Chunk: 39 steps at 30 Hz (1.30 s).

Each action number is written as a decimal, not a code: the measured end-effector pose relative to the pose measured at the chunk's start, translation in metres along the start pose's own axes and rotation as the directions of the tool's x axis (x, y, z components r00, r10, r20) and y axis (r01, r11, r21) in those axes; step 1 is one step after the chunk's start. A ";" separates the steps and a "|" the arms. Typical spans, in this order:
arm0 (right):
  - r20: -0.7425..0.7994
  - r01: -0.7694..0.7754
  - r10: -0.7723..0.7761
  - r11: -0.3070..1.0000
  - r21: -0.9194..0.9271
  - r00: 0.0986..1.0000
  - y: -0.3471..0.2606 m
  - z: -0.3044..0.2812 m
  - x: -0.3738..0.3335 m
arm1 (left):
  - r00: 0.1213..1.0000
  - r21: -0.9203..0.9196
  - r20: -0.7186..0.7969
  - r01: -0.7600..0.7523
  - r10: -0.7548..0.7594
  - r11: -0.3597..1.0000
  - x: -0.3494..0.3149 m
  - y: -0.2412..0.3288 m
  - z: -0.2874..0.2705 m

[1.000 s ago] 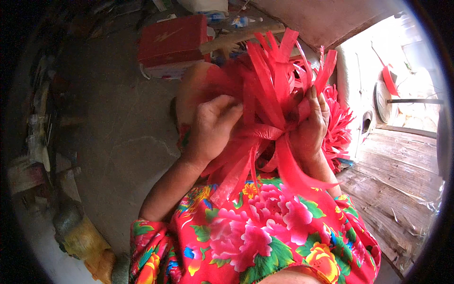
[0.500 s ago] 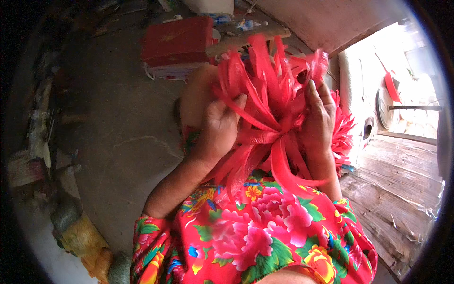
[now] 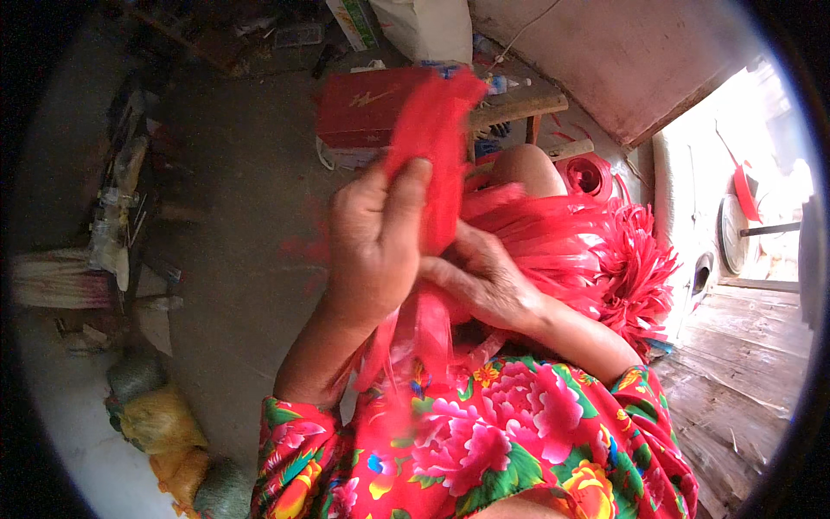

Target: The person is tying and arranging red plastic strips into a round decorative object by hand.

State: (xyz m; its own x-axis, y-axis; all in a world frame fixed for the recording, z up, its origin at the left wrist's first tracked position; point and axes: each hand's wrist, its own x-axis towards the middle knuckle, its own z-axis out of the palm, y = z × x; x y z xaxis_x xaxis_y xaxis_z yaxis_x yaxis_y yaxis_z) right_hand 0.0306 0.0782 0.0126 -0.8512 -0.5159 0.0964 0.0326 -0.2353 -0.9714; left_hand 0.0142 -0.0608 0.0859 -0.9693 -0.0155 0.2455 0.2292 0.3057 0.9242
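My left hand (image 3: 376, 232) is closed round the upper part of a bundle of red plastic strips (image 3: 443, 147), gathered flat and pointing up and away from me. Just below and to the right, my right hand (image 3: 491, 278) pinches the same bundle, its thumb against the left hand. Loose strip ends (image 3: 428, 337) hang under the hands over my flowered red top. More long red strips (image 3: 553, 238) lie across my lap beyond the right forearm. They end in a dense fringed tuft (image 3: 640, 272) on the right.
Ahead are a dark red box (image 3: 359, 108), a low wooden bench (image 3: 527, 110), a plastic bottle (image 3: 503, 84) and a red roll (image 3: 590, 176). Yellow netted sacks (image 3: 160, 419) lie at lower left. Wooden boards (image 3: 735, 346) extend on the right by a bright doorway.
The strips, fanned out between my separated hands before, are now drawn together into one bundle. My right hand has come left and down to meet the left hand.
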 end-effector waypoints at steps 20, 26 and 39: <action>0.122 0.492 -0.546 0.608 -0.623 0.829 -0.052 -0.032 -0.032 | 0.961 -0.551 0.175 0.277 -0.216 0.787 -0.046 -0.073 0.027; -0.246 0.007 -0.110 0.922 -0.386 0.963 -0.024 -0.031 -0.026 | 0.967 -0.525 0.077 0.246 -0.243 0.815 -0.051 -0.066 0.022; -0.316 -0.120 0.137 0.990 0.073 0.939 -0.004 -0.042 -0.012 | 0.994 -0.553 0.020 0.098 -0.105 0.827 -0.062 -0.062 0.024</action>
State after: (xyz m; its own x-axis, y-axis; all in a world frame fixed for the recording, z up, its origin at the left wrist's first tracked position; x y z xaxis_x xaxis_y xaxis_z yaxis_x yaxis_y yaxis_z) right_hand 0.0190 0.1201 0.0057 -0.9602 -0.2565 -0.1106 0.1720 -0.2310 -0.9576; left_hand 0.0582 -0.0558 0.0063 -0.9896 -0.0281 0.1413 0.1436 -0.2749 0.9507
